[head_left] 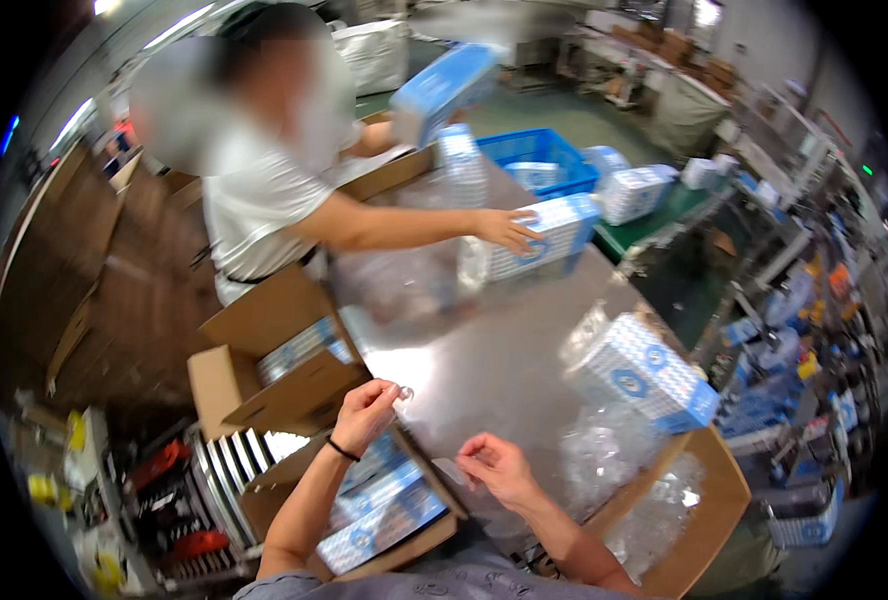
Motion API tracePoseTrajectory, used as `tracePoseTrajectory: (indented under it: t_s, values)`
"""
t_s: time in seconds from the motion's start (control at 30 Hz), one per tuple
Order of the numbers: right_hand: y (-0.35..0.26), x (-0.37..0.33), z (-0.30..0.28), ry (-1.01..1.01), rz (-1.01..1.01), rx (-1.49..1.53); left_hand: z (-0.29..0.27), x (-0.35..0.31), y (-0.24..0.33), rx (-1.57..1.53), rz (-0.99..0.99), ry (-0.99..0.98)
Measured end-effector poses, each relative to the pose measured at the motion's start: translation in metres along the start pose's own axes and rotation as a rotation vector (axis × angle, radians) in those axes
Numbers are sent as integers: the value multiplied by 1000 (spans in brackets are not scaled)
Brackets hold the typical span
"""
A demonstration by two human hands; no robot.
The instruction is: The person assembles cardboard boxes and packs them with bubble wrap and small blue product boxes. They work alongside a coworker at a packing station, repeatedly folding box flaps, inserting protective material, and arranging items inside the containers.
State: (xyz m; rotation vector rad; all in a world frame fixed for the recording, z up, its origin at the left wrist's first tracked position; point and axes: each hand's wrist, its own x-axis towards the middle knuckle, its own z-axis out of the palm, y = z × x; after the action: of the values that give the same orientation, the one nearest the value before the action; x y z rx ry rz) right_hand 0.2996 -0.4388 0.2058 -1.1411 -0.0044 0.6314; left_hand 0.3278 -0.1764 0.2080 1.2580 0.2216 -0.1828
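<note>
My left hand (366, 415), with a dark band at its wrist, is closed in a pinch at the table's near left edge. A small, shiny, clear piece (405, 393) shows at its fingertips; its kind is too small to make out. To its right, my right hand (499, 470) is pinched on a thin clear plastic piece (450, 470). Just below the left hand, an open carton (434, 478) holds blue-and-white packs (389, 530). Clear plastic pieces (604, 450) are heaped on the steel table (464, 370), right of my right hand.
Across the table a co-worker (264, 190) grips two blue-and-white packs. One pack (639, 370) lies at the right, above a carton (722, 480) of clear plastic. Another open carton (294, 405) stands left. A blue basket (571, 150) and green conveyor (654, 222) are farther back.
</note>
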Motion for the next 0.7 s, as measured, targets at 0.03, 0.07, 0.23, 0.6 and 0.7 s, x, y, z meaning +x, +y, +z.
tracePoseTrajectory:
  t_s: [0.03, 0.07, 0.23, 0.6, 0.7]
  values:
    - [4, 7, 22, -82, 28, -31, -21, -28, -4, 62, 18, 87]
    - [13, 15, 42, -136, 30, -80, -40, -55, -12, 126, 31, 175]
    - [73, 48, 94, -182, -299, -734, -98, -154, -51, 992, -23, 322]
    - [104, 76, 98, -84, -6, -110, -126, -202, -108, 1141, -28, 319]
    - [83, 74, 94, -45, 32, -31, -122, -189, -115, 1080, 3, 201]
